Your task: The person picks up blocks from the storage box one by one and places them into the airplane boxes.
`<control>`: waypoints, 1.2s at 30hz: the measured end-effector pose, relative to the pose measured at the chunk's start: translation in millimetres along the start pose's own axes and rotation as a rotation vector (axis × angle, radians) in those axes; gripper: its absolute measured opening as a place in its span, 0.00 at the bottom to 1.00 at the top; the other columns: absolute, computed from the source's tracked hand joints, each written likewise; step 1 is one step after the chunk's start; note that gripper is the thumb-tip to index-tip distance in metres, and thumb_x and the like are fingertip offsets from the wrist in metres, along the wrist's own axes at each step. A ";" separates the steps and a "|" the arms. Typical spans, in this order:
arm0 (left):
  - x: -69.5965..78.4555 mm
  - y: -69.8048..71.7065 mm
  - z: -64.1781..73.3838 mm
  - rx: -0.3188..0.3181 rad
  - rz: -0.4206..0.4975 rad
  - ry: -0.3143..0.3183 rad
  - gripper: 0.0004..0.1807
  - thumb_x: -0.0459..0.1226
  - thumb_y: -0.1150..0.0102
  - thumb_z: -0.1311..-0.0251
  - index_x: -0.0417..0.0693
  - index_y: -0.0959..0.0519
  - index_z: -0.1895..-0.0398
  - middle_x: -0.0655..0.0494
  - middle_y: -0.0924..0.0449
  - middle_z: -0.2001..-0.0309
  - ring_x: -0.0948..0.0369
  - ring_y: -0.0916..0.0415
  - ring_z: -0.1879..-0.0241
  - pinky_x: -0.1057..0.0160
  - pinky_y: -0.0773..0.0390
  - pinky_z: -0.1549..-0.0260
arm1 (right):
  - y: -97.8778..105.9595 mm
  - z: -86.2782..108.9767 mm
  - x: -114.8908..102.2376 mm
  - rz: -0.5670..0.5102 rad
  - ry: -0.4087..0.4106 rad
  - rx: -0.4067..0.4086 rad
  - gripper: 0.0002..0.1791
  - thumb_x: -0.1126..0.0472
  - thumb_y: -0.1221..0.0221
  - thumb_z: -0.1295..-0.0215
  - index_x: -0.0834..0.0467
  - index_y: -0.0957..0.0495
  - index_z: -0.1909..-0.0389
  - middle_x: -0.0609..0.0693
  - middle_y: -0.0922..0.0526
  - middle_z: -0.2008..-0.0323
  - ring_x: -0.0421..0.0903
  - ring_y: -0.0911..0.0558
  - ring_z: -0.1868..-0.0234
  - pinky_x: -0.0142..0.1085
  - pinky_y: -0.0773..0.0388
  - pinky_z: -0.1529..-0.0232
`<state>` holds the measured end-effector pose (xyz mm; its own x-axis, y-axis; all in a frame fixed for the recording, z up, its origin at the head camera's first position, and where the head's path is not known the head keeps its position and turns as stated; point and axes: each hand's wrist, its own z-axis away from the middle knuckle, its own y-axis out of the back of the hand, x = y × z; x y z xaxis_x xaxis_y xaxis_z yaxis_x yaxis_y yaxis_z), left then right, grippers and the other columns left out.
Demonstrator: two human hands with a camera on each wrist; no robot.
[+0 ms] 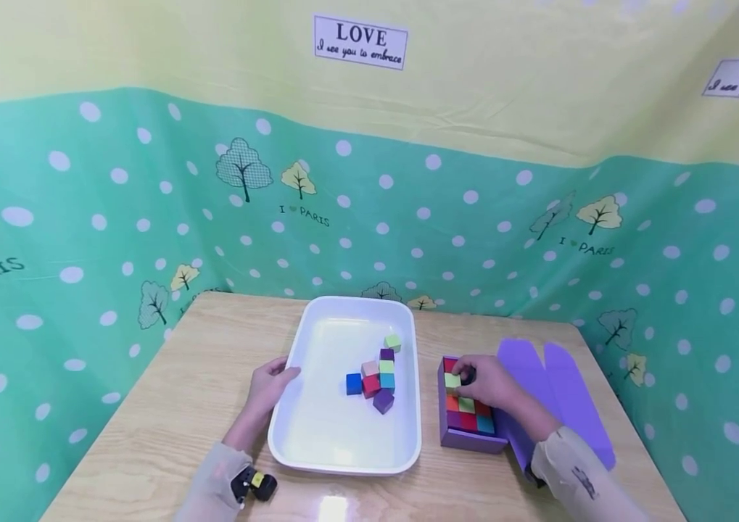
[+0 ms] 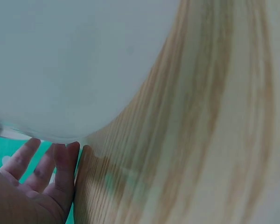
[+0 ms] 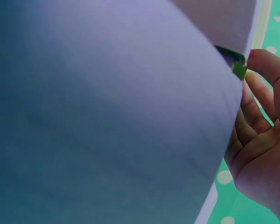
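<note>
My left hand (image 1: 269, 386) holds the left side of a white tray (image 1: 280, 435), thumb over the rim. In the left wrist view its fingers (image 2: 63, 168) touch the tray's outer wall. Several coloured blocks lie in the tray, among them a blue block (image 1: 353, 384) and a red block (image 1: 370, 386). At the right, my right hand (image 1: 489, 382) reaches over a purple box (image 1: 473, 441) holding rows of coloured blocks. Its thumb and fingers pinch a light green block (image 1: 452, 383), also partly seen as a green block (image 3: 240, 70) in the right wrist view.
The box's open purple lid (image 1: 542, 391) spreads to the right under my right forearm. Both stand on a wooden table (image 1: 225, 326). Behind it and at the sides hangs a green polka-dot cloth (image 1: 317, 246).
</note>
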<state>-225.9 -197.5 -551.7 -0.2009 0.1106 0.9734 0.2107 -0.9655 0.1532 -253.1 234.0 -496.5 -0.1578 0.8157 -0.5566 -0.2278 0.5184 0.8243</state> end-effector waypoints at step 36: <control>2.6 -3.7 6.4 0.039 0.020 -0.024 0.24 0.36 0.36 0.44 0.32 0.24 0.44 0.35 0.21 0.50 0.51 0.20 0.58 0.61 0.17 0.60 | -31.4 -106.2 -175.3 0.279 -0.193 -0.012 0.05 0.60 0.39 0.44 0.56 0.23 0.69 0.51 0.21 0.68 0.49 0.24 0.67 0.40 0.23 0.68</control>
<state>-221.0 -192.1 -548.6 -0.1734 0.0971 0.9800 0.2518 -0.9577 0.1395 -320.3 47.5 -435.9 -0.0308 0.9598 -0.2789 -0.2132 0.2663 0.9400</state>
